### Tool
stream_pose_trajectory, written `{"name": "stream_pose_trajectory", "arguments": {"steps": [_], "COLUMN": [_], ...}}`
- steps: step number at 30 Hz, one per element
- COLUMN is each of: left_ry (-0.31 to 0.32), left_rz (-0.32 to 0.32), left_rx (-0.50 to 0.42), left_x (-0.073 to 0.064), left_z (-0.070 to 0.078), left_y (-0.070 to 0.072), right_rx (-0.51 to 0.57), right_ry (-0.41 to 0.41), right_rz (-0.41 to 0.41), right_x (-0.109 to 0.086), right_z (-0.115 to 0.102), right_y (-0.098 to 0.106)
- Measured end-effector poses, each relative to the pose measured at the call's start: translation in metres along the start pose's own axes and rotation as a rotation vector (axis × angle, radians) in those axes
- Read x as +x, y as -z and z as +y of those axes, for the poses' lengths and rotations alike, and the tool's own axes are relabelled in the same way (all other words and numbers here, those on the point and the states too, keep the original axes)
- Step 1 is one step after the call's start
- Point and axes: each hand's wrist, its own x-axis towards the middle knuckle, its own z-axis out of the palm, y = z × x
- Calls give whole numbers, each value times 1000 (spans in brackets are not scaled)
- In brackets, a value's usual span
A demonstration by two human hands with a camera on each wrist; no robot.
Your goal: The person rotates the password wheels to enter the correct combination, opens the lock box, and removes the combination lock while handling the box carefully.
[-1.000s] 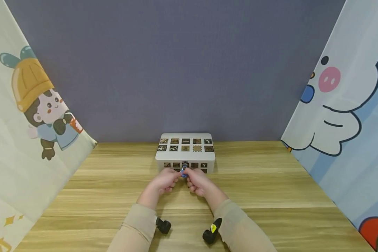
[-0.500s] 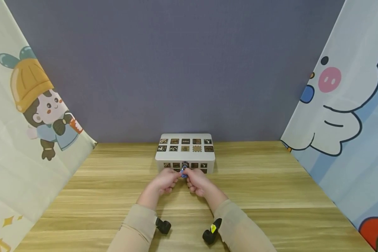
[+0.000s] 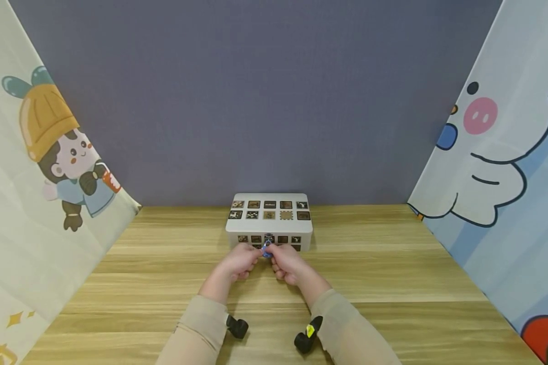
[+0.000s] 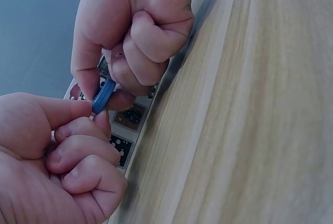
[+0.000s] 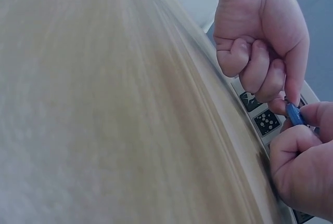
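Observation:
A small blue padlock (image 3: 266,250) hangs at the metal clasp (image 3: 268,237) on the front of a white box (image 3: 269,226) printed with small square pictures. My left hand (image 3: 240,260) pinches the padlock's left side between thumb and index finger, its other fingers curled. From the right, my right hand (image 3: 289,262) grips the padlock's body with thumb and index finger. In the left wrist view the blue padlock (image 4: 104,96) shows edge-on between both sets of fingertips. A thin pale sliver shows by the left thumb. The fingers hide much of the padlock, and the box's lid is down.
The box stands on a wood-grain table (image 3: 383,274), close to a grey-blue back panel (image 3: 264,101). Cartoon-printed sheets flank it, a left sheet (image 3: 9,243) and a right sheet (image 3: 492,253). Black wrist cameras sit at both sleeves, including the left camera (image 3: 237,328).
Both hands keep their hold on the padlock in the same place. The box has not moved; the whole head view shifts very slightly.

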Motion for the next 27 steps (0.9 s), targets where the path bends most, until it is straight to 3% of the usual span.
{"name": "stream_pose_trajectory", "arguments": {"steps": [11, 27], "left_ry": [-5, -18], "left_rz": [8, 1], "left_rx": [24, -1], "left_x": [1, -1], "left_z": [-2, -1], "left_y": [3, 2], "right_rx": [-26, 18], "right_ry": [19, 41], "right_rz": [6, -46], "right_x": [-2, -4], "right_z": [1, 1], "right_y": [3, 11]}}
